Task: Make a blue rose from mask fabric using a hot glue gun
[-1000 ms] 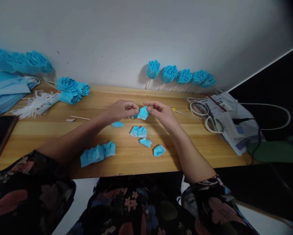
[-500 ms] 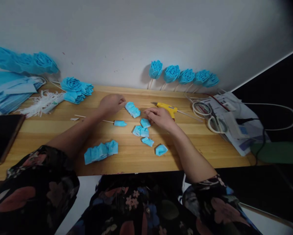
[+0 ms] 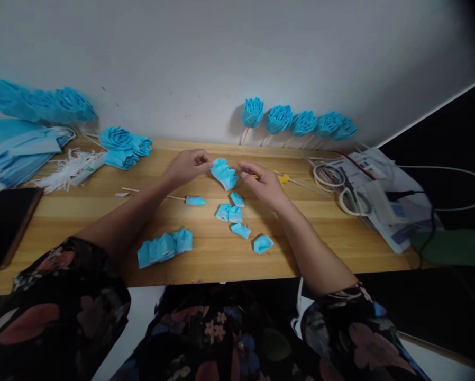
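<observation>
My left hand (image 3: 190, 167) pinches the left end of a pleated light-blue fabric strip (image 3: 224, 174), which is lifted a little off the table. Beside the strip's right end is my right hand (image 3: 262, 183), fingers loosely curled and slightly apart, holding nothing I can see. Below them lie small blue folded pieces: a petal-like piece (image 3: 237, 199), a short ruffled piece (image 3: 229, 213), a narrow piece (image 3: 240, 230) and a cupped piece (image 3: 263, 244). A stick with a blue wrapped tip (image 3: 195, 200) rests left of these. Nearer me is a longer pleated strip (image 3: 165, 247).
A yellow glue gun (image 3: 282, 177) is partly hidden behind my right hand. Blue fabric roses (image 3: 279, 119) on sticks lean against the wall. At left are more roses (image 3: 118, 138), face masks (image 3: 15, 151), white cords (image 3: 69, 169) and a phone (image 3: 9, 225). Tape (image 3: 354, 202) lies right.
My left hand has moved right and taken hold of the pleated strip, raising it from the table. My right hand has shifted slightly right and away from the small petal-like piece.
</observation>
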A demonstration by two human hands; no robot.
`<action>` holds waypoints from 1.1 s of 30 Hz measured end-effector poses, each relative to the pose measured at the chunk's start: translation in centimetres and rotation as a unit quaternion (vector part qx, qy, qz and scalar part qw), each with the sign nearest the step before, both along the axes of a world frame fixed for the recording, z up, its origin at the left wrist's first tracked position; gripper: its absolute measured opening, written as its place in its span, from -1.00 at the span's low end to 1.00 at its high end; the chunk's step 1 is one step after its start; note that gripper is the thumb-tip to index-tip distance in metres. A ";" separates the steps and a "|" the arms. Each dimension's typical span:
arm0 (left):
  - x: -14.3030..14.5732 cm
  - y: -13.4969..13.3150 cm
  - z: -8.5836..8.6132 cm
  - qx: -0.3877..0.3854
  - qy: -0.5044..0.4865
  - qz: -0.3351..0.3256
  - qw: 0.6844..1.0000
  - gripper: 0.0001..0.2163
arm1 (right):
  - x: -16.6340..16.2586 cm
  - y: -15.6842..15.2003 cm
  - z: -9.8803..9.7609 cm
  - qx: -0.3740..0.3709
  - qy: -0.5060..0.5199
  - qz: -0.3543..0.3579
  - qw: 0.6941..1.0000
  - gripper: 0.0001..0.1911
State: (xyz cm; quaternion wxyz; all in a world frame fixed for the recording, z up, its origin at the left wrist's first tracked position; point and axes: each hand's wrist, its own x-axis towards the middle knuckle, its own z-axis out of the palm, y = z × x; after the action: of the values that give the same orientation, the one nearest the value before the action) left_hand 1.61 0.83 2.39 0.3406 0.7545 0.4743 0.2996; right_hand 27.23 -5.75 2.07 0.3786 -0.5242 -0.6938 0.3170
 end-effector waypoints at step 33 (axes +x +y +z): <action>2.5 -3.7 2.0 -0.187 -0.202 -0.101 0.956 -0.73 | -2.2 -0.7 3.8 -0.109 0.200 0.071 0.971 -0.65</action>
State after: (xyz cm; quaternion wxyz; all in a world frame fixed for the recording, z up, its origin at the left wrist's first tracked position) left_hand 4.07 -2.91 4.43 0.5927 0.6451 0.3643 0.3160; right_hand 25.06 -6.40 5.86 0.4268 -0.4380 -0.6010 0.5146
